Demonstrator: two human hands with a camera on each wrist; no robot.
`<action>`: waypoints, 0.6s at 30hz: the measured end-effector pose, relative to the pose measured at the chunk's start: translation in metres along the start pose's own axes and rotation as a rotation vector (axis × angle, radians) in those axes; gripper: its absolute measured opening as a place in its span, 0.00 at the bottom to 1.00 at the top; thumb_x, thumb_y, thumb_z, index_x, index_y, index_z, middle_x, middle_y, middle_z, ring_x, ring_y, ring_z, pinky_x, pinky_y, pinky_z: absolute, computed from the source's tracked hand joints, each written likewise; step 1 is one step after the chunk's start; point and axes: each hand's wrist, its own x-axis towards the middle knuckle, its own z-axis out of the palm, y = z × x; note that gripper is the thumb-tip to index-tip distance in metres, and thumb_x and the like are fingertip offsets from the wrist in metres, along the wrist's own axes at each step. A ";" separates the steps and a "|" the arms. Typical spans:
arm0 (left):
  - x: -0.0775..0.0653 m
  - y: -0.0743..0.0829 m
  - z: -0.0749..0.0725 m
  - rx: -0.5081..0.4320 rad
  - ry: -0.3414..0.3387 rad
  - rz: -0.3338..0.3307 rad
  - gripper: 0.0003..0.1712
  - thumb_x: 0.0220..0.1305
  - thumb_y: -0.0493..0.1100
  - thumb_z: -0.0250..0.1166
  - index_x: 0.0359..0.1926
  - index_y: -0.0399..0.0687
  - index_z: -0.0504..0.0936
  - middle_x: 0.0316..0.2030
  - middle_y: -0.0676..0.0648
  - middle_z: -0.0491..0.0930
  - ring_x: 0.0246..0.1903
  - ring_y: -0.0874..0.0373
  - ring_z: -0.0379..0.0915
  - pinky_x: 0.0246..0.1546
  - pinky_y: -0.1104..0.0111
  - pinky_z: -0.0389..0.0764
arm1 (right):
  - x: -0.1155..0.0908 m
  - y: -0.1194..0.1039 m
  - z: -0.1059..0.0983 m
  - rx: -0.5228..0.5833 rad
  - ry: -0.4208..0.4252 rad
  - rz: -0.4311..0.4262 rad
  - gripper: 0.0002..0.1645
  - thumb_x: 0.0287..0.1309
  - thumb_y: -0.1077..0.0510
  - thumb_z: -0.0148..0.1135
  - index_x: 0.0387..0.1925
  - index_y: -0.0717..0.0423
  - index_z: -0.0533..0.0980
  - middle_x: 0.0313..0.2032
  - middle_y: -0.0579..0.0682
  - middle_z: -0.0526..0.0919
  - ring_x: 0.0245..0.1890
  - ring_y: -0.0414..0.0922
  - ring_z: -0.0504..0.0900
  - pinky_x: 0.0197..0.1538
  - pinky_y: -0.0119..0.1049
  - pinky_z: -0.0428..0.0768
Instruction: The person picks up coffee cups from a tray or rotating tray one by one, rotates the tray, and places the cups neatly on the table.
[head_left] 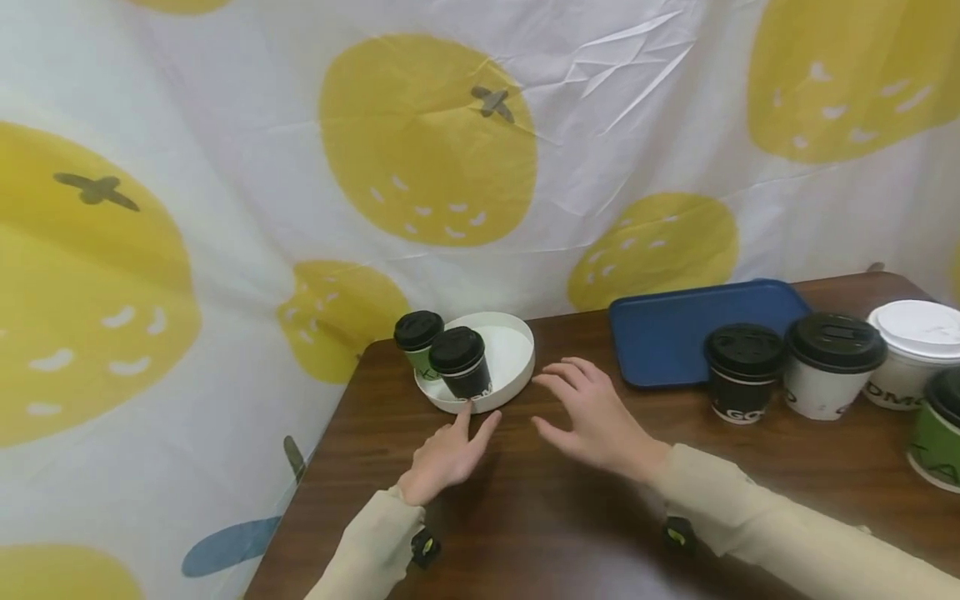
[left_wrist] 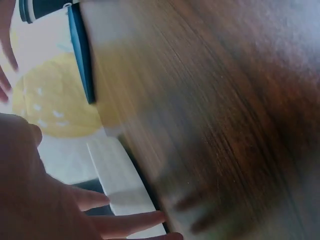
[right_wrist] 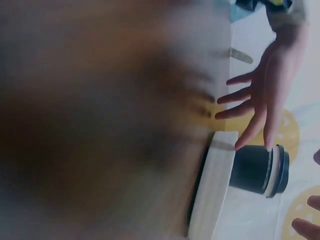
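Two lidded paper coffee cups, a green one [head_left: 420, 360] and a black one [head_left: 467, 379], stand upright in a round white tray [head_left: 517, 354] on the table's far left. My left hand [head_left: 444, 457] is at the tray's front, fingers spread and index fingertip by the rim; contact is unclear. In the right wrist view that hand [right_wrist: 267, 90] appears beside the black cup [right_wrist: 250, 169]. Just right of the tray, above the wood, my right hand [head_left: 600, 421] has its fingers apart and gently bent, with nothing in them.
A blue rectangular tray [head_left: 660, 333] lies at the back right. In front of it and farther right stand several lidded cups: black [head_left: 738, 392], white with black lid [head_left: 825, 387], white-lidded [head_left: 892, 387] and green [head_left: 937, 442]. A lemon-print cloth [head_left: 450, 275] hangs behind the brown table [head_left: 525, 533].
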 end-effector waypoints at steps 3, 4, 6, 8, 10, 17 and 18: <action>0.002 -0.007 -0.002 -0.008 0.035 0.004 0.54 0.70 0.80 0.39 0.80 0.47 0.60 0.70 0.33 0.73 0.67 0.33 0.74 0.59 0.36 0.75 | 0.021 0.000 0.013 0.020 -0.067 0.022 0.31 0.53 0.53 0.76 0.56 0.63 0.79 0.54 0.63 0.83 0.58 0.61 0.79 0.56 0.61 0.80; 0.004 -0.010 -0.003 -0.009 0.048 -0.006 0.54 0.71 0.80 0.40 0.80 0.46 0.60 0.70 0.33 0.74 0.66 0.32 0.74 0.59 0.36 0.76 | 0.027 0.000 0.017 0.022 -0.084 0.027 0.33 0.53 0.52 0.76 0.57 0.64 0.79 0.55 0.64 0.82 0.58 0.61 0.79 0.55 0.61 0.81; 0.007 -0.018 -0.006 -0.011 0.068 -0.036 0.54 0.71 0.78 0.42 0.79 0.42 0.60 0.69 0.30 0.74 0.66 0.31 0.74 0.59 0.36 0.76 | 0.040 0.002 0.024 0.019 -0.113 0.038 0.36 0.53 0.51 0.75 0.60 0.65 0.77 0.57 0.67 0.81 0.59 0.63 0.78 0.56 0.62 0.81; 0.012 -0.024 -0.007 -0.016 0.073 -0.074 0.55 0.71 0.78 0.43 0.80 0.39 0.56 0.70 0.28 0.71 0.67 0.28 0.71 0.61 0.35 0.74 | 0.052 0.004 0.030 0.008 -0.134 0.056 0.39 0.53 0.49 0.75 0.62 0.65 0.76 0.60 0.69 0.79 0.60 0.66 0.77 0.56 0.63 0.81; 0.018 -0.030 -0.008 -0.032 0.063 -0.115 0.58 0.71 0.78 0.44 0.81 0.36 0.50 0.73 0.26 0.65 0.71 0.25 0.64 0.66 0.32 0.68 | 0.062 0.006 0.036 -0.001 -0.146 0.075 0.42 0.53 0.47 0.75 0.64 0.65 0.74 0.62 0.71 0.76 0.61 0.68 0.77 0.57 0.63 0.81; 0.047 -0.052 -0.006 -0.116 0.026 -0.213 0.68 0.64 0.82 0.49 0.83 0.41 0.33 0.80 0.24 0.44 0.78 0.18 0.36 0.70 0.21 0.41 | 0.089 0.007 0.059 -0.001 -0.205 0.130 0.48 0.52 0.44 0.75 0.69 0.64 0.69 0.67 0.74 0.70 0.66 0.71 0.72 0.63 0.65 0.77; 0.051 -0.056 -0.005 -0.123 0.023 -0.224 0.69 0.63 0.83 0.49 0.83 0.44 0.31 0.80 0.24 0.43 0.78 0.19 0.34 0.69 0.20 0.39 | 0.091 0.006 0.062 -0.004 -0.211 0.134 0.49 0.52 0.44 0.75 0.69 0.64 0.69 0.67 0.74 0.70 0.66 0.71 0.72 0.62 0.65 0.78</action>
